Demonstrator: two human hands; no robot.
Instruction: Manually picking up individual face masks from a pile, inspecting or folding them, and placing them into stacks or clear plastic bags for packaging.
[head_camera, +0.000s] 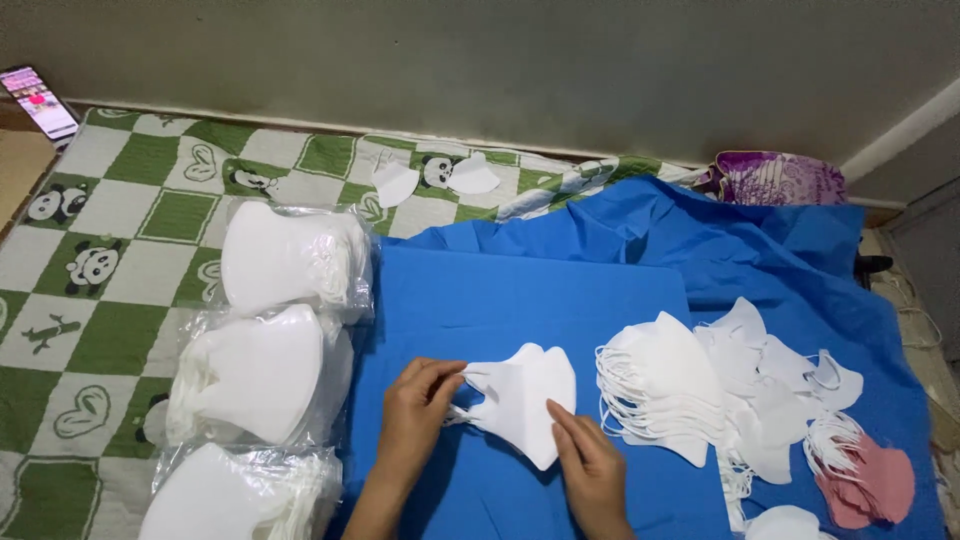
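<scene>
A small stack of white folded face masks (523, 400) lies on a blue board (520, 300) in front of me. My left hand (420, 410) pinches the stack's left edge by the ear loops. My right hand (590, 465) presses its fingertips on the lower right edge of the same stack. To the right lies a larger pile of white masks (665, 385) with their loops hanging out, and beyond it loose masks (775, 380) are scattered.
Three clear plastic bags of white masks (290, 255), (260, 375), (235, 495) lie in a column at the left on a green and white checked cloth (110, 250). Pink masks (875, 480) sit at the far right. A phone (38, 100) lies top left. Blue fabric (760, 250) is bunched behind.
</scene>
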